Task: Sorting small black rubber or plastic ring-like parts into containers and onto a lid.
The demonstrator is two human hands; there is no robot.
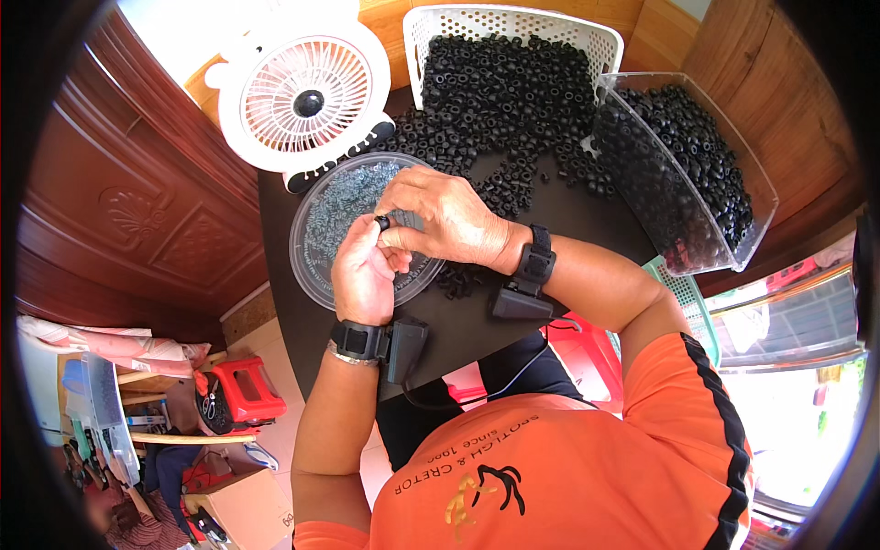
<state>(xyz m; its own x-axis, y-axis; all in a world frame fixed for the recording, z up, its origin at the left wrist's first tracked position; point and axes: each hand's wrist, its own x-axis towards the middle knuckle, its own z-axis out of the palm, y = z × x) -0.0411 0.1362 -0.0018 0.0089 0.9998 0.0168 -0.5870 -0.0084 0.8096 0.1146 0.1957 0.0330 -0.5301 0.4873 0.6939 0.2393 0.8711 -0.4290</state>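
My left hand [361, 277] is closed, its thumb and fingertips pinching a small black ring-shaped part [383, 223]. Right against that part, my right hand [449, 218] has its fingers drawn together; whatever they hold, if anything, is hidden. Both hands are over a round clear plastic tub [299, 258], which holds many tiny bluish see-through pieces [341, 203]. A heap of loose black parts [513, 137] of the same sort spreads across the dark table [587, 225] beyond my right hand. A few more black parts [461, 278] lie beneath my right wrist.
A white fan [309, 103] stands at the far left of the table. The heap spills from a tipped white perforated basket [610, 38] at the back. A clear bin [683, 197] of black parts is on the right, above a pale green basket [683, 291].
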